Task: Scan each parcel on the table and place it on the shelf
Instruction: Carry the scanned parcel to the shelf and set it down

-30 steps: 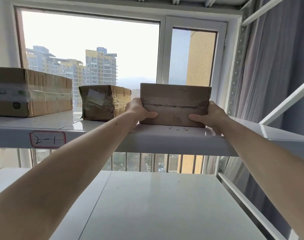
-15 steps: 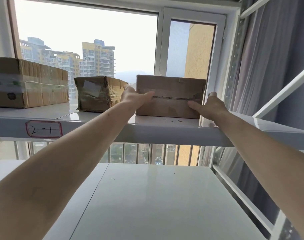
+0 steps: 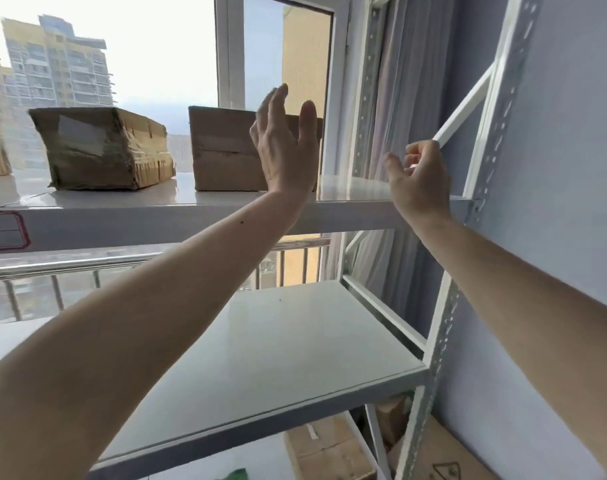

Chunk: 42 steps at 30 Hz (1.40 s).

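Parcels (image 3: 226, 150) on shelf (image 3: 177, 216), hands clear.

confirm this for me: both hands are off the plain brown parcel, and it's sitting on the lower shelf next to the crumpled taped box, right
Not quite. The head view shows the plain brown parcel sitting on the upper shelf, not the lower one. The rest holds: it stands next to the crumpled taped box, and both the left hand and the right hand are off it, open and empty.
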{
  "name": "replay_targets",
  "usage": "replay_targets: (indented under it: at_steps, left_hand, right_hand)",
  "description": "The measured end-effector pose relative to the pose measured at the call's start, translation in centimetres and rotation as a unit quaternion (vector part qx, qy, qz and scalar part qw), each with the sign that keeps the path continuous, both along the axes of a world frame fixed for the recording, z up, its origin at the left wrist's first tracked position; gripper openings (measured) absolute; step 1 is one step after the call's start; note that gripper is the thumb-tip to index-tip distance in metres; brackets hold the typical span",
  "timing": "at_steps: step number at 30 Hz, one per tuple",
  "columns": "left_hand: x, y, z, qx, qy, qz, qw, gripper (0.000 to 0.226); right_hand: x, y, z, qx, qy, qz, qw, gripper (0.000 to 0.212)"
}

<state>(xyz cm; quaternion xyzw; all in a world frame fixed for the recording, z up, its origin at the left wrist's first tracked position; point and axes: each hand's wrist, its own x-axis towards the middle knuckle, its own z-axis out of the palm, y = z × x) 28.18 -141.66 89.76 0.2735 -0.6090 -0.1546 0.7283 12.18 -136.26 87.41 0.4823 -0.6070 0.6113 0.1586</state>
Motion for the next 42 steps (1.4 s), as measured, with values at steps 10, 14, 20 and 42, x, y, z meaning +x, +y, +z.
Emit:
replay_targets:
  at_steps: [10,14,20,42]
  left_hand:
    - [-8.6,12.3,-6.1,0.115,-0.003,-0.235,0.965,0.039]
    - [-13.0,19.2,-8.3,0.149,-0.035,-0.312,0.938,0.038]
    - [-18.5,32.1,-11.4,0.188,-0.061,-0.455,0.868,0.040]
    - [-30.5,77.4,-23.5,0.275,-0.207,-0.666,0.662,0.042]
  right_hand:
    - [-4.6,17.4,-4.5,0.082,-0.039,-0.171,0.981,0.039]
    - [-6.4,25.6,-6.1,0.101,-0.067,-0.225,0.967,0.039]
    - [-8.5,39.0,-8.2,0.101,-0.109,-0.312,0.938,0.037]
    - [-12.3,86.2,-19.1,0.167,-0.247,-0.499,0.814,0.037]
